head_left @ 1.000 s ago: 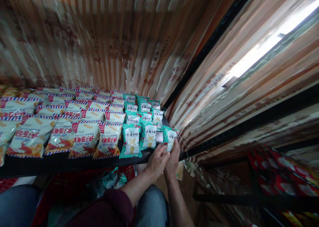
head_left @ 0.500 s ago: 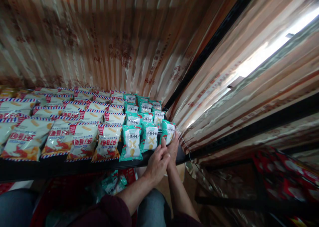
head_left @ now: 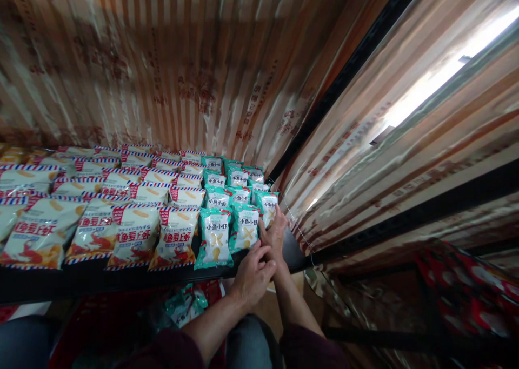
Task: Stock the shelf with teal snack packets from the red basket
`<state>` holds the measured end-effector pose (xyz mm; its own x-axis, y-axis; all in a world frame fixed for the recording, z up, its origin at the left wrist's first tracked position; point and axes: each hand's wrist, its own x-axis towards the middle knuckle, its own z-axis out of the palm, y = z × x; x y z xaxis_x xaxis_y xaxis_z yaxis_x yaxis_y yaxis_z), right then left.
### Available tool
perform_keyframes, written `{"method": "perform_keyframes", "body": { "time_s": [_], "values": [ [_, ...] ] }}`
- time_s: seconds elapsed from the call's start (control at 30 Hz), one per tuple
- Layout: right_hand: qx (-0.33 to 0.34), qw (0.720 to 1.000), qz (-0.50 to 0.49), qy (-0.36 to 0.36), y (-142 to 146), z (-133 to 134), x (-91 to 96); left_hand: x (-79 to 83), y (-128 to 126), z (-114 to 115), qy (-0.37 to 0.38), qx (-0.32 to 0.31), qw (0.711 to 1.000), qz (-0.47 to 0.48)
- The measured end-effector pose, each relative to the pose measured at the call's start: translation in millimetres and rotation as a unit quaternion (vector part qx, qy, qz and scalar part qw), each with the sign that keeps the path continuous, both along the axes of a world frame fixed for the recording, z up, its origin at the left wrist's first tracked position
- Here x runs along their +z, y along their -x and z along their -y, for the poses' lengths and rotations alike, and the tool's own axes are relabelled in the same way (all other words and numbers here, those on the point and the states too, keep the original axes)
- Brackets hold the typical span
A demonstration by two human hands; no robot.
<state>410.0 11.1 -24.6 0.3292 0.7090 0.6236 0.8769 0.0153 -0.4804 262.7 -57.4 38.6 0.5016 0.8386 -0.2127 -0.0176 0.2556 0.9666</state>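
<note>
A teal-and-white snack bag [head_left: 268,207] stands at the front right end of the teal bags. My right hand [head_left: 274,234] grips its lower part, thumb on the left side and fingers on the right. Just below and to the left, my left hand [head_left: 252,274] has its fingers curled together near my right wrist, with nothing visible in them. Left of the held bag stand two more front-row teal bags, a nearer one [head_left: 245,227] and one further left [head_left: 214,239]. More teal bags line up behind them.
Several rows of white-and-orange snack bags [head_left: 135,234] fill the left of the black shelf [head_left: 162,280]. Below it, a red basket [head_left: 101,315] holds teal packets [head_left: 186,307]. A dark post [head_left: 324,99] and a thin wire [head_left: 298,223] border the shelf's right end. Striped sheeting [head_left: 170,61] hangs behind.
My right hand has pushed the teal bag left and back, up against the bags in its column. My left hand has drawn slightly down and away from it.
</note>
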Motion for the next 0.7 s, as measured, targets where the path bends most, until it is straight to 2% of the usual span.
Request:
{"method": "perform_keyframes", "body": {
  "time_s": [0.2,0.7],
  "values": [
    [0.004,0.999,0.023,0.022,-0.6,-7.1,-7.8,-1.3,4.9,-0.1,-0.001,0.002,1.0,0.016],
    [0.006,0.997,0.004,0.072,5.9,-5.6,-5.1,-9.7,23.3,4.7,-0.021,-0.009,1.0,0.009]
  ]
}}
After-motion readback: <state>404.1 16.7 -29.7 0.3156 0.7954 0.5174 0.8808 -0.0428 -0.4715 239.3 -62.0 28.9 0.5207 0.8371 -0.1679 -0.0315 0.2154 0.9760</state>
